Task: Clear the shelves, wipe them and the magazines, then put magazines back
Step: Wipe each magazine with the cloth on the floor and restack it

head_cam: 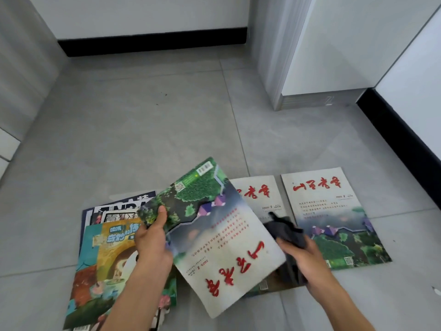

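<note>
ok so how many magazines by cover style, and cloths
Red-title landscape magazines: 3 (held, middle on floor, right on floor)
Cartoon magazine: 1
Black-and-white magazine: 1
Dark cloth: 1
Total: 6

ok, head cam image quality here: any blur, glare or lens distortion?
Head view: the held magazine and grey cloth look slightly soft, maybe from motion; the left hand and right hand are fairly sharp. Wide-angle bending shows along the black skirting. Lighting is even and diffuse, with no harsh glare on the floor tiles.
</note>
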`<state>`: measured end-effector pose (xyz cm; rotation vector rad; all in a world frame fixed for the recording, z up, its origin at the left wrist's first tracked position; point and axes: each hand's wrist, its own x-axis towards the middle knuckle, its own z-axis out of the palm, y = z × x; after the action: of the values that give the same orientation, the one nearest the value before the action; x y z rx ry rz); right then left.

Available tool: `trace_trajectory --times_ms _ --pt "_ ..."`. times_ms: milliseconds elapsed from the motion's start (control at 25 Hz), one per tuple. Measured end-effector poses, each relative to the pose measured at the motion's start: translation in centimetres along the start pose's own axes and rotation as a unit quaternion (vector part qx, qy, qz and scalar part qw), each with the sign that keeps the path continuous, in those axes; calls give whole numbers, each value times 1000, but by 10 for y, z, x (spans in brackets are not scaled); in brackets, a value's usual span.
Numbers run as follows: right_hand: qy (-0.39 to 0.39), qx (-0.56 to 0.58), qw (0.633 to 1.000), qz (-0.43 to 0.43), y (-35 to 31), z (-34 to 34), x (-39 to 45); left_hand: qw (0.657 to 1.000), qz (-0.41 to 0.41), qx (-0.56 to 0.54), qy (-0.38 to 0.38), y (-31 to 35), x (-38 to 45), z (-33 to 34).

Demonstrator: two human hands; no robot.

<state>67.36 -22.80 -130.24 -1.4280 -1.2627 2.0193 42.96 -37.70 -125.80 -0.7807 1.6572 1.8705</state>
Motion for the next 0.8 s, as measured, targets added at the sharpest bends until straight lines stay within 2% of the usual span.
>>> trace_trajectory --times_ms 40,80,120,160,240,320,400,480,560,600,640,680,760,800 --pt "29 128 989 60 5 -8 0 999 -26 -18 9 -4 4 -4" --pt "44 244 962 115 10 -14 -1 997 -51 -55 5 -9 8 -6" --pt "70 303 939 149 15 -16 -2 994 -72 -85 -7 -15 11 -7" --pt "95 307 934 156 20 -15 -2 991 -78 -111 -24 -22 11 -5" --pt "151 243 947 145 32 0 -4 988 -95 -101 -66 -40 -5 1" --pt "156 188 960 134 38 26 -10 985 -120 -57 -112 -66 -33 10" --pt "141 189 965 116 37 47 -11 981 -117 13 -154 -94 -58 16" --pt "176 177 965 84 34 51 -7 971 -118 90 -186 -115 -77 17" --pt "217 129 966 47 24 36 2 941 -150 194 -234 -117 -86 16" --pt "227 109 967 34 16 24 3 912 -161 267 -267 -115 -86 15" --pt "230 87 969 20 5 9 5 879 -140 345 -300 -117 -79 10" --pt "233 54 971 5 -5 -7 7 853 -80 407 -318 -119 -69 5" --pt "246 -39 968 -20 -24 -47 13 812 107 488 -303 -119 -50 -3" --pt "256 -91 962 -26 -31 -70 16 779 200 520 -288 -116 -45 -5"
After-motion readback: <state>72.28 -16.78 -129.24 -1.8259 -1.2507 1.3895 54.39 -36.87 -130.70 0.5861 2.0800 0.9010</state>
